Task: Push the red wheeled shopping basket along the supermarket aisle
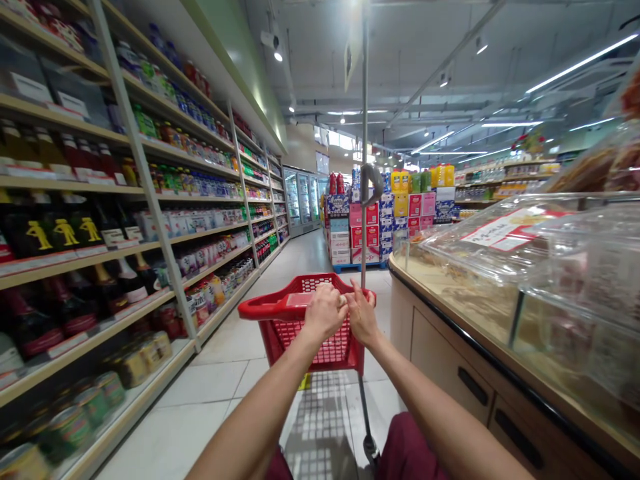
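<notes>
Supermarket shelves fill the left of the frame. At centre stands a red cart. Over its right side, the left hand and right hand sit close together, each grip partly curled; whether either pinches anything, I cannot tell. Beside them rises a metal pole. Stacked boxes stand beyond; at right, a table carries clear plastic packages.

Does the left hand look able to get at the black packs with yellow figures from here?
Probably not without moving closer: the left hand is at the red cart handle, and floor separates it from the black packs. Nothing visible blocks their fronts.
</notes>
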Available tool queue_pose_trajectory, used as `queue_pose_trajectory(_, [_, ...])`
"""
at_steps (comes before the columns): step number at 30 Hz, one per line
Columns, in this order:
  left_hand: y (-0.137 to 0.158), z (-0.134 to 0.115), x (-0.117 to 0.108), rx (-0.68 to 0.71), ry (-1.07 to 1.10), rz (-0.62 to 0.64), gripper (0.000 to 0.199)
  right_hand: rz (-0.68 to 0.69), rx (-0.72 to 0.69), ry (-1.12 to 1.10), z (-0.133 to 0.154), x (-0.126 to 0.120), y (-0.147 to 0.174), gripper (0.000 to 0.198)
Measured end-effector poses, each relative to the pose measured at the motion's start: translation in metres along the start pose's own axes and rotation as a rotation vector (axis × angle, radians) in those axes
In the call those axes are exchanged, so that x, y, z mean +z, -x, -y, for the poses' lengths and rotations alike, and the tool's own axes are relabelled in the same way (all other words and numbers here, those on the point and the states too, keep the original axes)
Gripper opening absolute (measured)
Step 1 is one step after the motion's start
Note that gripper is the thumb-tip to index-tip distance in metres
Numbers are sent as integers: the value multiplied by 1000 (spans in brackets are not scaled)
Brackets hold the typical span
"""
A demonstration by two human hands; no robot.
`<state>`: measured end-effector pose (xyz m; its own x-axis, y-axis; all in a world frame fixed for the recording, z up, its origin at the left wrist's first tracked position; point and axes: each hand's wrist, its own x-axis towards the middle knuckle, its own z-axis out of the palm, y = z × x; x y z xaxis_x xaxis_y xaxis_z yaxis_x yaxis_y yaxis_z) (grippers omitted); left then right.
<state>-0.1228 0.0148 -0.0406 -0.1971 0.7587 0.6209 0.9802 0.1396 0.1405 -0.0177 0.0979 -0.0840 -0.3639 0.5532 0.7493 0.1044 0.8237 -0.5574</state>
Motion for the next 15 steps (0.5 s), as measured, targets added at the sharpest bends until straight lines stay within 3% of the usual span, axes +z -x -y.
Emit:
queue_pose_trajectory(6, [7,39,-14,-277,-21,-55,26,-19,21,11,-1,-4,-3,43])
queue_pose_trajectory(8, [7,29,-5,-178,-2,-60,26,-14,4,2,-1,-3,-3,42])
queue_pose_trajectory(11, [3,10,10,112,50,-44,27,19,-36,-4,-3,-4,-1,41])
queue_pose_trajectory(12, [3,10,11,147,61,-38,27,24,-43,-1,-4,-5,-1,41])
queue_pose_trajectory(15, [4,29,4,-77,54,-55,30,2,-38,9,-6,-6,-2,43])
